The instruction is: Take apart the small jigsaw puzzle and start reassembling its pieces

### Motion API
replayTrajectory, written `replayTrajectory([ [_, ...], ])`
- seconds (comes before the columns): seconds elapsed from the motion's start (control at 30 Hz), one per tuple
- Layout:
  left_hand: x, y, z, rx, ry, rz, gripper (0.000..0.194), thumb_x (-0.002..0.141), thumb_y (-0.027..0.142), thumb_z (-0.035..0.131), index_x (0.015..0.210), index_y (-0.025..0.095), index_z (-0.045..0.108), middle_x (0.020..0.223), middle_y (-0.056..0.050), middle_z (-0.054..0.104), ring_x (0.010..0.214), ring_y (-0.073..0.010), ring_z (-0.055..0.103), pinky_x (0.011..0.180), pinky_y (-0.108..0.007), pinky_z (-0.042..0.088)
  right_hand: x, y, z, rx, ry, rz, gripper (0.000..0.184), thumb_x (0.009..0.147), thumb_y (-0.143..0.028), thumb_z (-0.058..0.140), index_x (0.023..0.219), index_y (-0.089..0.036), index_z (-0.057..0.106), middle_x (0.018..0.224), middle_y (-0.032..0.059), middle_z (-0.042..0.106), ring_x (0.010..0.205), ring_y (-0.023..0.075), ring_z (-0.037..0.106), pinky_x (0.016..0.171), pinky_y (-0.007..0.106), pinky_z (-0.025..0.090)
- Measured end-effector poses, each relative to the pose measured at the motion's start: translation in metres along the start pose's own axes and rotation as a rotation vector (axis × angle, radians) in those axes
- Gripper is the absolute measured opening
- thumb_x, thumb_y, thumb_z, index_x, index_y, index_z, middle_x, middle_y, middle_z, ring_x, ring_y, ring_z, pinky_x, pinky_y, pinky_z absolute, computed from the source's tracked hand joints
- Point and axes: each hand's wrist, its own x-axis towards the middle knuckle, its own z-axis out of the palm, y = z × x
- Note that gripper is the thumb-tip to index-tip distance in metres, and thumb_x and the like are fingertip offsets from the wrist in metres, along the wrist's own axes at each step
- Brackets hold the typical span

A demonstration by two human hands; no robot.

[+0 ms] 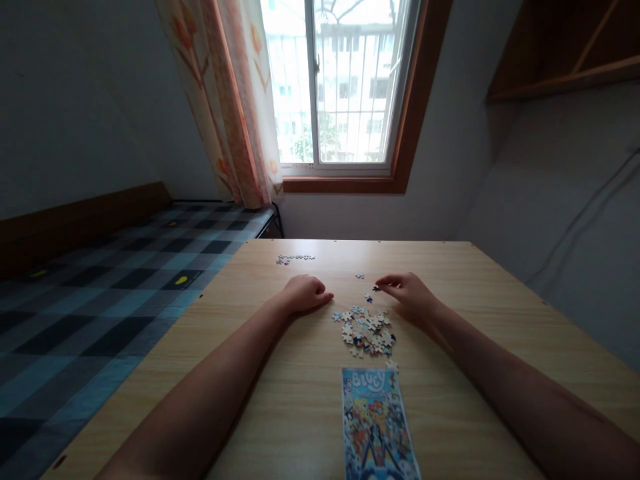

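Observation:
My right hand pinches a dark jigsaw puzzle piece between thumb and fingertips, just above the far side of the pile. Two loose pieces lie close by: a small piece beside the held one and another piece farther back. Resting on the table left of the pile, my left hand is loosely curled, with one digit pointing toward the pieces; nothing shows in it. Between my forearms is the heap of puzzle pieces, many with their pale backs up.
A joined strip of puzzle pieces lies at the far left of the wooden table. Nearest me is a colourful "Bluey" picture sheet. A bed with a checked cover adjoins on the left. Beyond the table are a curtain and window.

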Motion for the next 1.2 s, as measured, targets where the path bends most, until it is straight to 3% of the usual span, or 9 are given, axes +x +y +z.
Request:
replayTrajectory([
  [0.1,0.0,0.001,0.0,0.005,0.001,-0.005,0.047,0.087,0.057,0.047,0.065,0.02,0.068,0.069,-0.006,0.069,0.064,-0.018,0.057,0.056,-0.028,0.028,0.0,0.021,0.004,-0.088,0.081,0.071,0.026,0.085,-0.033,0.059,0.096,-0.019,0.078,0.09,0.0071,0.078,0.078,0.0221,0.07,0.074,0.033,0.052],
  [0.17,0.0,0.003,0.0,0.009,0.006,-0.015,0.046,0.087,0.056,0.047,0.066,0.02,0.068,0.07,-0.006,0.069,0.065,-0.0184,0.058,0.057,-0.028,0.03,0.0,0.028,0.006,-0.181,0.085,0.027,0.026,0.086,-0.032,0.057,0.097,-0.019,0.077,0.092,0.0071,0.077,0.082,0.0229,0.068,0.077,0.034,0.051],
  [0.3,-0.001,0.005,0.003,0.032,0.056,-0.022,0.044,0.089,0.052,0.047,0.067,0.02,0.067,0.073,-0.006,0.069,0.07,-0.0195,0.06,0.06,-0.029,0.035,0.0,0.026,0.014,-0.355,0.112,-0.093,0.026,0.09,-0.03,0.054,0.102,-0.022,0.075,0.105,0.0079,0.074,0.102,0.0248,0.063,0.091,0.038,0.046],
  [0.43,0.0,0.007,0.009,-0.002,0.165,-0.017,0.027,0.089,0.042,0.052,0.082,0.021,0.067,0.084,-0.004,0.069,0.077,-0.0189,0.061,0.066,-0.029,0.041,0.002,0.022,0.019,-0.424,0.09,-0.086,0.03,0.095,-0.032,0.049,0.108,-0.023,0.074,0.119,0.0081,0.07,0.113,0.0253,0.058,0.098,0.04,0.041],
  [0.5,0.001,0.01,0.013,-0.022,0.238,0.019,0.021,0.089,0.036,0.053,0.094,0.022,0.068,0.094,-0.004,0.069,0.085,-0.0195,0.061,0.074,-0.03,0.045,0.002,0.022,0.021,-0.444,0.081,-0.077,0.03,0.095,-0.033,0.049,0.11,-0.024,0.073,0.122,0.0079,0.068,0.116,0.0254,0.057,0.099,0.04,0.04],
  [0.67,0.005,0.013,0.021,-0.043,0.356,0.223,0.029,0.097,0.032,0.043,0.104,0.022,0.069,0.109,-0.007,0.068,0.101,-0.0208,0.058,0.093,-0.036,0.047,0.003,0.024,0.022,-0.442,0.121,-0.053,0.022,0.091,-0.035,0.058,0.104,-0.025,0.073,0.119,0.0067,0.067,0.113,0.0241,0.056,0.098,0.037,0.038],
  [0.93,0.027,0.016,0.031,-0.037,0.373,0.387,0.042,0.102,0.034,0.033,0.127,0.019,0.063,0.13,-0.008,0.065,0.122,-0.0193,0.056,0.11,-0.037,0.041,0.001,0.016,0.02,-0.512,0.189,0.03,0.016,0.09,-0.033,0.061,0.084,-0.023,0.072,0.093,0.0055,0.071,0.097,0.0233,0.057,0.085,0.033,0.037],
  [1.2,0.059,0.038,0.041,-0.011,0.283,0.379,0.042,0.101,0.034,0.034,0.135,0.024,0.057,0.14,-0.004,0.059,0.129,-0.0186,0.051,0.111,-0.037,0.039,0.0,0.016,0.021,-0.551,0.169,-0.039,0.022,0.094,-0.031,0.056,0.091,-0.025,0.076,0.1,0.0055,0.074,0.101,0.0243,0.058,0.088,0.035,0.039],
])
